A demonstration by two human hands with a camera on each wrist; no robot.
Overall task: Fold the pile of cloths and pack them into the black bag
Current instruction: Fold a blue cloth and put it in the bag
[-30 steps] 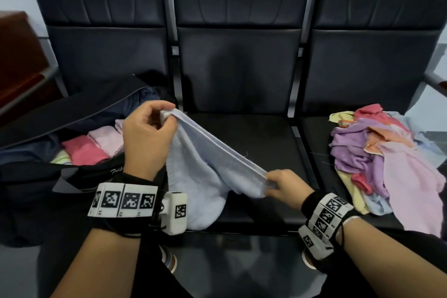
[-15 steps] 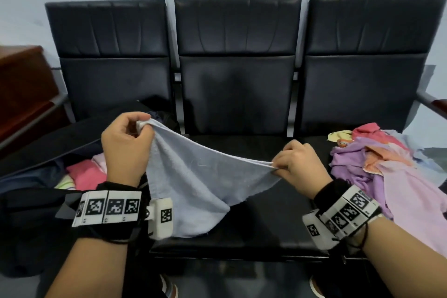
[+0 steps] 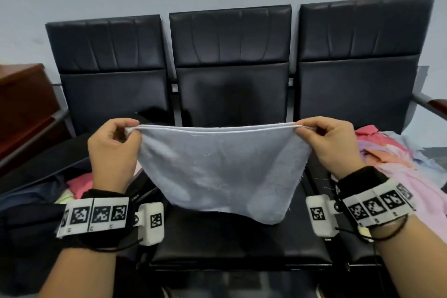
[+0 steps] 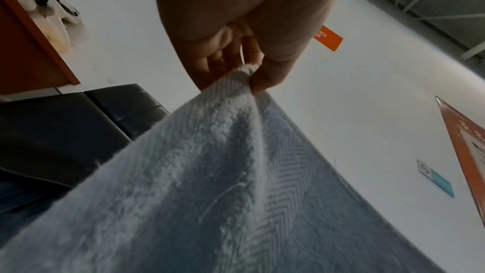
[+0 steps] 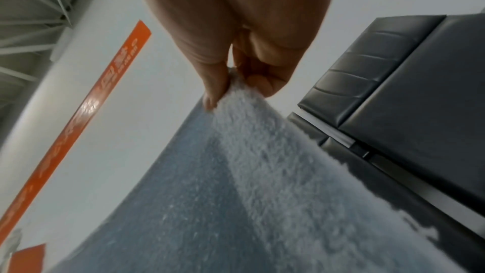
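Fingers (image 3: 131, 131) of the left hand (image 3: 113, 152) pinching one top corner of the pale blue towel (image 3: 217, 172), right hand (image 3: 331, 145) pinching the other, both raised level, towel stretched above the bench (image 3: 217, 244), black bag (image 3: 31, 176) left, cloth pile (image 3: 396, 159) right.

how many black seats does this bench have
3. The left seat stands behind the black bag, the middle seat behind the held blue towel, the right seat behind the cloth pile.

My forearms are bare. Each wrist wears a black band (image 3: 104, 239) wrapped by a white strip of square black-and-white code tags (image 3: 96, 213), with a small white tagged box (image 3: 321, 216) and thin black cords.
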